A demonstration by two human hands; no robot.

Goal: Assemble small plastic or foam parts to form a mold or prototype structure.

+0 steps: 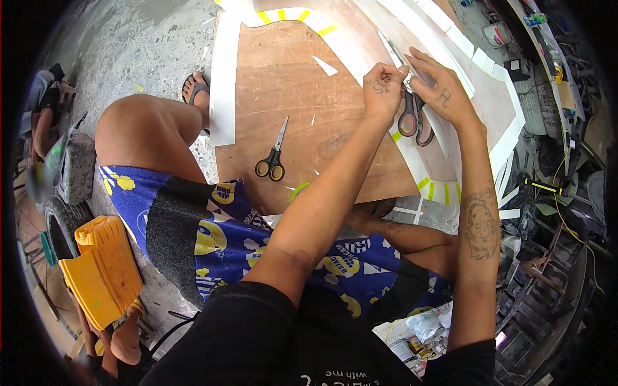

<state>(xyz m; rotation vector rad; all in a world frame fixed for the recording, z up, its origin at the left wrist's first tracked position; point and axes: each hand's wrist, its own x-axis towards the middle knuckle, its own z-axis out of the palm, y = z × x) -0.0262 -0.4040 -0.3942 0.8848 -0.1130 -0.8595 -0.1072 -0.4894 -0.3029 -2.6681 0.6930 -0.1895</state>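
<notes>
We look down at a brown wooden board (283, 77) lying on a grey, stained concrete floor (129, 51), below and to the left of our fingers. White paper strips (223, 90) edge the board, and short yellow tape pieces (328, 30) cross the pale border above and left of the fingers. Nearer us, left of and below the fingers, lie yellow-and-black scissors (271, 164). Far to their lower left stand a yellow plastic container (109, 270) and a dark tyre (59, 222); well to their upper right is a white bucket (497, 34), amid workshop clutter.

Red-and-black scissors (410, 106) are between our two hands, blades slender and silvery, aimed up and away, handle loops hanging below the fingers. The fingers of our left hand (383, 90) curl inward, pinching these scissors near the pivot. The fingers of our right hand (444, 90) stretch out alongside the blades; we cannot tell whether they press the metal.
</notes>
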